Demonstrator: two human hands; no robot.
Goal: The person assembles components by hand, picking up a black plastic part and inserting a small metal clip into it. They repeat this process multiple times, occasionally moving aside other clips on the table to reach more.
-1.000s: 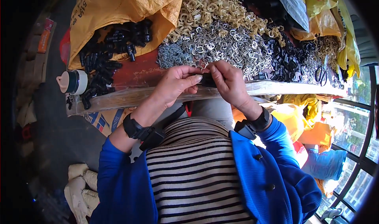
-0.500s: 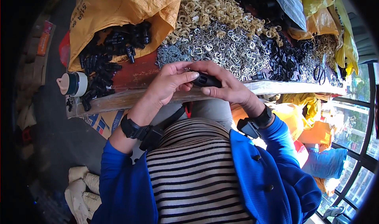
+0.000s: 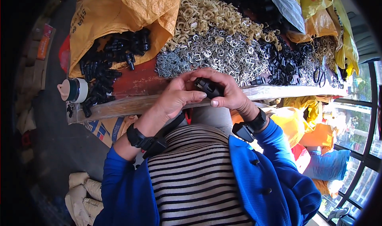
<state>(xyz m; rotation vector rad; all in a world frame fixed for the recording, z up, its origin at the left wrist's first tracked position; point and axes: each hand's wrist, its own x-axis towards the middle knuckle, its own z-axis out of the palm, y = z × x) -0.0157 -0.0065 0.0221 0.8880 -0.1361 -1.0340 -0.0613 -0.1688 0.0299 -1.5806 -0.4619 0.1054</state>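
Just over the near edge of the table, a black plastic tubular fitting (image 3: 211,88) with slots in its end is held between my two hands. My right hand (image 3: 232,92) wraps round its right side, with the thumb below and the index finger over the top. My left hand (image 3: 174,98) is closed at the slotted left end, its thumb pressed there; some of its fingertips are hidden. Beyond the hands lie a heap of bent silver metal clips (image 3: 223,52) and a small pile of fine grey metal pieces (image 3: 169,64).
Beige plastic clips (image 3: 211,13) are heaped at the back; small black parts (image 3: 284,60) lie right, near scissors (image 3: 319,75). An orange sack (image 3: 127,13) spills black fittings (image 3: 129,46) at left, beside a jar (image 3: 81,90). Several bags (image 3: 326,164) stand by the windows at right.
The fitting has been turned so that its slotted end faces more toward me. Both hands have shifted slightly, and the view has moved a little.
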